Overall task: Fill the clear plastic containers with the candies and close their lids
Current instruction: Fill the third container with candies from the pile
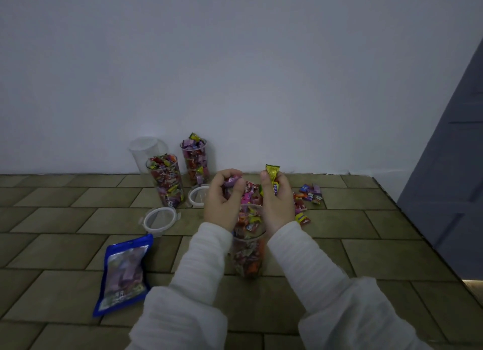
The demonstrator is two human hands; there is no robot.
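A clear plastic container [248,255] stands on the floor between my wrists, partly filled with wrapped candies. Above and just beyond its mouth, my left hand [222,203] grips a bunch of pink and purple candies [231,181]. My right hand [277,200] grips a handful too, with a yellow wrapper [272,172] sticking up from the fist. Loose candies [309,192] lie on the floor to the right. Two full containers [167,182] [195,158] stand uncapped by the wall, an empty one [147,151] behind them. Two clear lids [159,219] [197,195] lie flat nearby.
A blue candy bag [122,274] lies on the tiled floor at the left front. A white wall runs along the back. A dark grey panel [449,166] rises at the right edge.
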